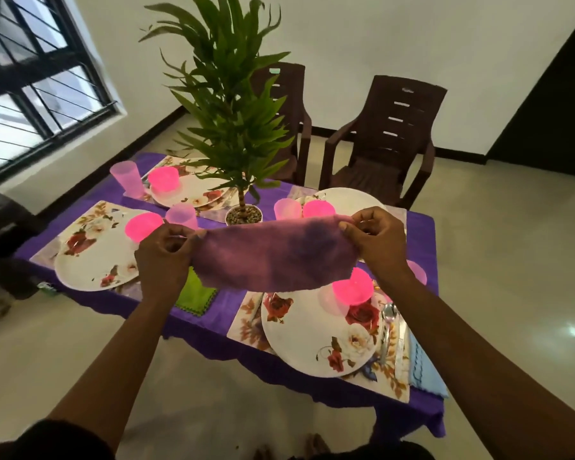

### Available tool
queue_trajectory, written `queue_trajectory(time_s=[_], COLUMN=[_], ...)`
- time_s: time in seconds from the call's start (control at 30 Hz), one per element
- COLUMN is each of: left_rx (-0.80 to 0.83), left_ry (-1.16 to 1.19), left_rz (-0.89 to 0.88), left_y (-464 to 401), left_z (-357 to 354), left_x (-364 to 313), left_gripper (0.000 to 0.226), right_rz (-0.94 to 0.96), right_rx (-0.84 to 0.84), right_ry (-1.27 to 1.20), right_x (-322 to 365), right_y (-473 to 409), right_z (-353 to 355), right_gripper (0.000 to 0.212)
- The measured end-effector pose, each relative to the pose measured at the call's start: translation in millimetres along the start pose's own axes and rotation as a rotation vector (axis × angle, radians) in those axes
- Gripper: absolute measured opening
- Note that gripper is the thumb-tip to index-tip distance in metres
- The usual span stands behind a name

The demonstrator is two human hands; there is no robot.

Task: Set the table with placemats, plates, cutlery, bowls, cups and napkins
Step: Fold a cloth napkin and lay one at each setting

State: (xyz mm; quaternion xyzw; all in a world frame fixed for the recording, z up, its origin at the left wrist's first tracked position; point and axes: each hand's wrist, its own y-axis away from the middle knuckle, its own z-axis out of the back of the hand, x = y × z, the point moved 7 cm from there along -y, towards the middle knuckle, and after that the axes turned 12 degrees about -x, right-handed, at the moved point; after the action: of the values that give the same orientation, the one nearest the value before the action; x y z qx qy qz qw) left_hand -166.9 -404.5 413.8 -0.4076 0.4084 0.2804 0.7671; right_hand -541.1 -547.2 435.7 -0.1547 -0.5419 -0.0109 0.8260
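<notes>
Purple cloth, a napkin (276, 257) blotched with darker violet, hangs stretched in the air between two hands above the table (425, 234). Left hand (163, 257) pinches its left edge with curled fingers; right hand (379, 240) pinches the right edge the same way, so both grips are closed on the fabric.

Below the napkin, nearest the person, a floral plate (316, 336) lies on a floral placemat (375, 383), with a bright pink bowl (352, 287) on its far rim. Cutlery (387, 323) lies just to the right of that plate, and a light blue napkin (424, 366) rests beside it at the table edge. A green napkin (195, 293) lies on the purple tablecloth, partly hidden by the left wrist.

Further left sits a second floral plate (93, 257) with a pink bowl (143, 227) and a pale pink cup (181, 215) near it. A potted plant (236, 127) stands in the middle of the table. Beyond it are two more settings, each with a plate, a pink bowl and a cup. Two brown plastic chairs (385, 141) stand behind the table by the white wall.
</notes>
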Motion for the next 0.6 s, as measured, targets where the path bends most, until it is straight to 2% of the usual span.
queue_trajectory(time_s=[0.23,0.47,0.6], left_rx=[0.108,0.185,0.249], left_ry=[0.071,0.128,0.163], left_rz=[-0.017,-0.016,-0.004], left_y=[-8.1,-13.9,-12.7], left_z=[-18.7,-35.0,-49.6], left_x=[6.6,9.5,9.2], left_gripper=[0.018,0.016,0.013], right_rz=[-0.070,-0.174,-0.244], right_rx=[-0.092,-0.111,-0.106], right_ry=[-0.024,-0.175,-0.330], right_x=[-12.0,-21.1,-27.2], right_y=[14.3,21.0,21.1], right_z=[13.5,30.8,37.4], right_gripper=[0.013,0.010,0.022])
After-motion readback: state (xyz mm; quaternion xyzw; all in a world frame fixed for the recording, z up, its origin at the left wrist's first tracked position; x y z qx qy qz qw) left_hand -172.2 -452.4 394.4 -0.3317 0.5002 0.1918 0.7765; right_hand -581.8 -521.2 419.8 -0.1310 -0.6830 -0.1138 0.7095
